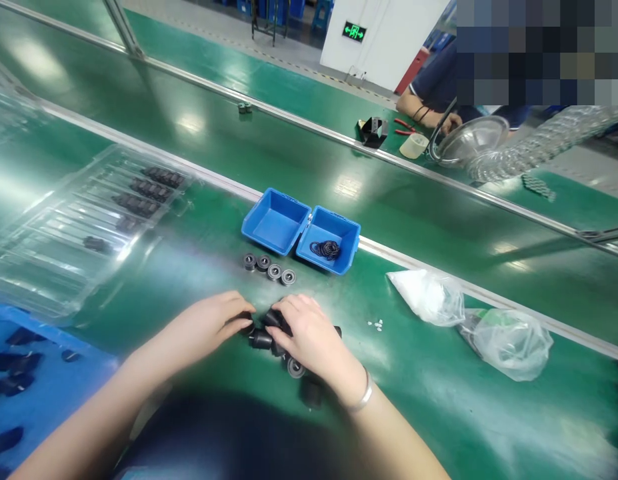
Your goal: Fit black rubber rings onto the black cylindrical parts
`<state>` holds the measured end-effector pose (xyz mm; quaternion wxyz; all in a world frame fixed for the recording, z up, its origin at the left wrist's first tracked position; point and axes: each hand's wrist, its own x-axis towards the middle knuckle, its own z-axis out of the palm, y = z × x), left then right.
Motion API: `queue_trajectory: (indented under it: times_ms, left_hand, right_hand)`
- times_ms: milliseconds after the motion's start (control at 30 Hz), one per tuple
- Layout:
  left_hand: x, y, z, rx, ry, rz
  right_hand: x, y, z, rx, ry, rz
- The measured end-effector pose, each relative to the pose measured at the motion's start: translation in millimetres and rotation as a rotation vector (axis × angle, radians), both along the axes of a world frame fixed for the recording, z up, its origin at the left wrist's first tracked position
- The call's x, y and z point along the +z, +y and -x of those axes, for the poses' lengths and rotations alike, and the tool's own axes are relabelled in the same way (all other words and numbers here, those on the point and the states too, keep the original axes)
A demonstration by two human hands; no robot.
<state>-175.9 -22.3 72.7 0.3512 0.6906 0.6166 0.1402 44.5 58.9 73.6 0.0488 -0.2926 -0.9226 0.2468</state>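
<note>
Our left hand (229,316) is pinching a black part (247,325); our right hand (309,328), just apart, is gripping a cylinder (272,318) amid others on the bench (413,380). Wrist sweeps could be rolling one bearing (295,367) away.

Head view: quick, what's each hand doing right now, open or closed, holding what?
Left hand: closed, thumb and fingers pinching a black piece.
Right hand: curled over a black cylinder; firm grip cannot be told.

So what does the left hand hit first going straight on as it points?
Left hand: probably the black cylindrical part at the right hand, or that hand itself; depth is unclear.
</note>
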Motion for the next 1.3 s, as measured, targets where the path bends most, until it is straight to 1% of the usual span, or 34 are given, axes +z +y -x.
queue_trajectory:
  times_ms: [100, 200, 233, 300, 367, 433, 500, 533, 600, 667, 733, 867, 1000, 1100, 1200, 1233, 1267, 1300]
  left_hand:
    - [0.3, -4.8, 0.8, 0.008, 0.029, -0.007]
    - [-2.6, -7.6, -0.6, 0.007, -0.015, 0.001]
    - [-4.3, -7.7, -1.0, 0.024, -0.033, 0.009]
    - [-8.6, -6.4, -0.5, 0.106, -0.083, 0.031]
    - [-13.6, -3.7, 3.2, 0.218, -0.228, 0.052]
    - [-18.7, 0.0, 9.3, 0.306, -0.462, 0.054]
    - [-23.7, 3.9, 15.6, 0.329, -0.638, 0.027]
    - [-26.1, 5.7, 18.0, 0.330, -0.662, -0.006]
    - [-30.6, 8.9, 20.5, 0.334, -0.592, -0.112]
    - [-34.7, 11.4, 20.4, 0.343, -0.447, -0.238]
    - [-38.2, 13.3, 19.4, 0.344, -0.326, -0.326]
    - [-43.8, 15.6, 18.9, 0.332, -0.230, -0.387]
    - [-48.3, 15.2, 19.4, 0.343, -0.172, -0.408]
    - [-48.4, 12.3, 21.3, 0.381, -0.135, -0.427]
    - [-41.6, 7.6, 23.9, 0.437, -0.044, -0.473]
    - [-37.4, 6.0, 23.7, 0.431, -0.022, -0.473]
    - [-32.3, 4.4, 22.4, 0.397, -0.016, -0.456]
    - [-26.7, 2.9, 19.8, 0.332, -0.028, -0.417]
  right_hand:
    - [-2.4, -2.2, 3.9, -0.013, -0.032, -0.017]
    - [-4.4, -4.0, 5.0, -0.029, -0.078, -0.050]
    - [-4.7, -4.7, 5.1, -0.027, -0.091, -0.061]
    - [-4.9, -5.8, 5.0, -0.017, -0.096, -0.062]
    - [-4.4, -6.2, 4.8, -0.018, -0.063, -0.025]
    - [-3.9, -5.5, 5.3, -0.036, 0.002, 0.030]
    - [-3.8, -3.9, 7.8, -0.054, 0.078, 0.064]
    - [-4.0, -2.9, 10.1, -0.061, 0.108, 0.065]
    - [-4.8, -0.9, 16.4, -0.058, 0.143, 0.043]
    - [-5.9, 1.2, 24.1, -0.044, 0.151, 0.007]
    - [-7.5, 3.5, 32.2, -0.019, 0.149, -0.022]
    - [-13.4, 8.2, 47.4, 0.016, 0.131, -0.065]
    - [-18.5, 9.6, 54.8, -0.021, 0.157, -0.075]
    - [-15.7, 10.1, 46.0, -0.064, 0.240, -0.050]
    - [-8.3, 14.5, 23.7, -0.180, 0.332, -0.040]
    - [-5.9, 16.5, 14.8, -0.213, 0.332, -0.037]
    - [-3.8, 18.3, 6.1, -0.224, 0.312, -0.025]
    - [-2.3, 19.5, -2.0, -0.211, 0.275, -0.004]
